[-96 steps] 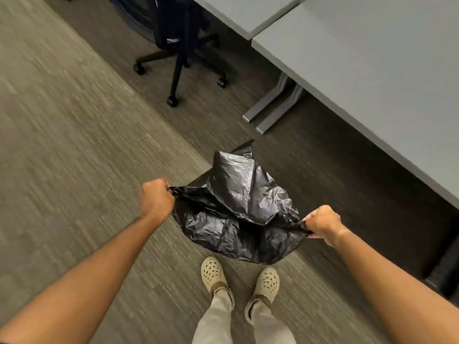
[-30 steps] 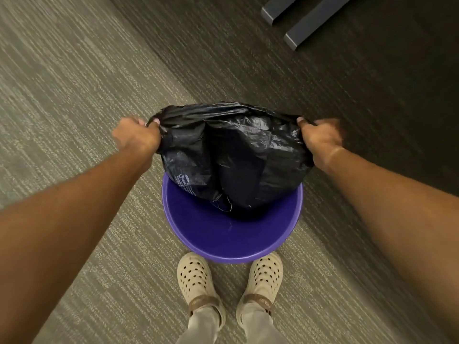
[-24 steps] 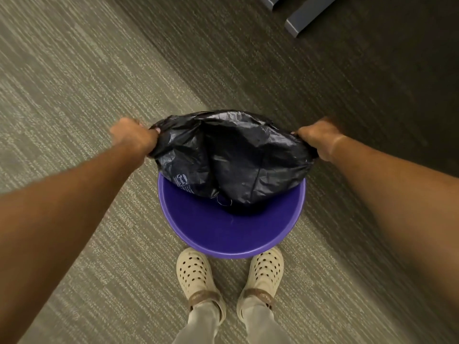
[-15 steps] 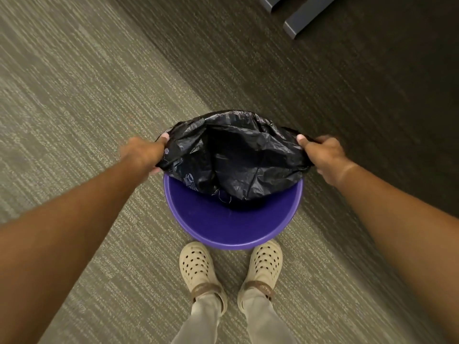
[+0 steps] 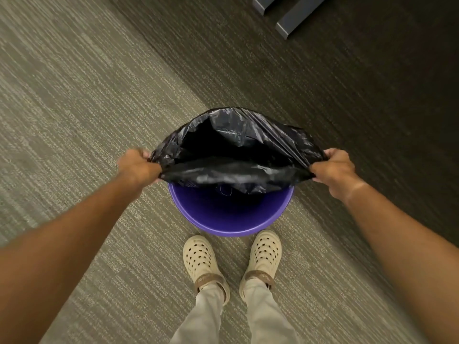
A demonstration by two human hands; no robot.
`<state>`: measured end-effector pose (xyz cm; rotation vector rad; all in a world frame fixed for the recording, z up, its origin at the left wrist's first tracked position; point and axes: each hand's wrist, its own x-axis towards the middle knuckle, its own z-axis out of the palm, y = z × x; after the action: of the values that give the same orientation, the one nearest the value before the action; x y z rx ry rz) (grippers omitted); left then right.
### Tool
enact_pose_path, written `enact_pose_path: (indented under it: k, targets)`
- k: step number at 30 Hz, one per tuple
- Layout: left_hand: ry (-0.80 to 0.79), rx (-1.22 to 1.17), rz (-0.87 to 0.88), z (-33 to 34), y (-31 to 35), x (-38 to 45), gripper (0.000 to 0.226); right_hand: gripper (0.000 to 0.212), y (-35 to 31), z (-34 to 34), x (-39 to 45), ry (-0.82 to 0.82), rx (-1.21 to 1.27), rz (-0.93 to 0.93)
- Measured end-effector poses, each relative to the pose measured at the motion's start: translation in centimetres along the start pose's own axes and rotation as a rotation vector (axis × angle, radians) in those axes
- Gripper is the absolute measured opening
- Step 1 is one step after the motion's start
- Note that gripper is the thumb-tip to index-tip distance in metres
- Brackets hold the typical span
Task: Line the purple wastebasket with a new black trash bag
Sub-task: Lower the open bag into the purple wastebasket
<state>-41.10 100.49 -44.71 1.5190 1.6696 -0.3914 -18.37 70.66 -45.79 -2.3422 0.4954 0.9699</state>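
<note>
The purple wastebasket [image 5: 231, 217] stands on the carpet just in front of my feet. Over its far half hangs the black trash bag [image 5: 236, 150], its mouth pulled wide open toward me, the inside dark. My left hand [image 5: 139, 166] grips the bag's left edge in a fist. My right hand [image 5: 332, 168] grips the right edge the same way. The bag's body hangs down into the wastebasket and hides its far rim. The near inner wall of the wastebasket is bare purple.
My two cream clogs [image 5: 201, 259] stand right against the wastebasket's near side. Two grey desk feet [image 5: 295, 16] lie on the dark carpet at the top right. Lighter striped carpet spreads to the left.
The bag was bunched shut between my fists; now its mouth is spread open. Both hands have moved apart and slightly lower over the wastebasket.
</note>
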Motion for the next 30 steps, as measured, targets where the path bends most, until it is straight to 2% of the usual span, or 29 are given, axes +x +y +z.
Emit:
enact_pose_path:
  k: [2, 6, 8, 10, 13, 15, 22, 24, 28, 30]
  targets:
    - [-0.041, -0.025, -0.031, 0.2, -1.3, -0.6, 0.025, 0.026, 1.5, 0.1, -0.7, 0.015, -0.032, 0.014]
    - [-0.215, -0.295, -0.194, 1.1, -2.5, -2.4, 0.016, 0.014, 3.3, 0.7, -2.3, -0.295, 0.06, 0.259]
    - [-0.234, -0.347, -0.226, 1.5, -3.2, -2.6, 0.015, 0.019, 4.3, 0.7, -2.5, -0.394, 0.025, 0.327]
    - [-0.212, -0.38, -0.248, 1.8, -3.7, -2.5, 0.019, 0.023, 5.5, 1.1, -2.5, -0.388, 0.015, 0.331]
    - [-0.093, -0.307, -0.197, 2.0, -4.4, -2.3, 0.027, 0.012, 7.2, 1.9, -2.3, -0.165, 0.092, 0.253]
    - [-0.091, -0.336, -0.203, 2.1, -4.9, -2.4, 0.025, 0.013, 7.7, 2.2, -2.5, -0.1, 0.127, 0.235]
    - [-0.343, -0.364, -0.37, 2.4, -6.8, -3.8, 0.023, 0.012, 8.3, 2.6, -5.1, -0.512, 0.08, 0.331]
    - [-0.386, -0.383, -0.388, 2.4, -7.1, -4.0, 0.026, 0.015, 8.6, 2.5, -5.1, -0.584, 0.067, 0.36]
    - [-0.392, -0.363, -0.335, 3.2, -7.4, -4.8, 0.031, 0.017, 9.3, 3.0, -5.3, -0.553, -0.121, 0.275]
    - [-0.365, -0.377, -0.32, 3.8, -7.6, -5.1, 0.034, 0.013, 9.6, 3.6, -5.2, -0.496, -0.046, 0.252]
